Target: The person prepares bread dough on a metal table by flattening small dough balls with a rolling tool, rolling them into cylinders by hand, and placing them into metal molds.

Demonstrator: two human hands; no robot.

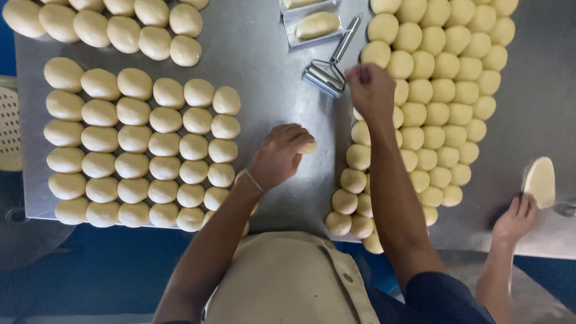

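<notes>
Nearest the camera: a beige apron [288, 279] on the person's chest, with both bare forearms reaching out from it over a grey metal table [270, 54]. Left hand [277, 155]: wearing a thin bracelet at the wrist, cupped palm-down on the bare strip of table between the two dough fields, fingers curled over a small dough piece [308, 147] whose pale end shows just past the fingertips. Right hand [371, 89]: well apart from the left and farther out, fingers pinched together above the inner edge of the right-hand dough balls [441, 90]; whether it grips anything cannot be told. Right-hand dough balls: small, round, pale yellow, packed touching one another in a broad band that runs from the table's near edge to its far right corner. Left-hand dough balls [141, 150]: larger, set in tidy rows of six, filling the left part of the table. At the lower right, another person's hand [515, 217] rests on the table edge, just beside a flattened oval of dough [540, 182]. Beyond the right hand: a metal roller tool [329, 71] with a straight handle, lying on the table just beside the small dough balls. Farther still: a metal tray [312, 21] holding an elongated piece of dough. At the far left edge: a further cluster of dough balls [120, 27], two rows deep, apart from the rows below.
</notes>
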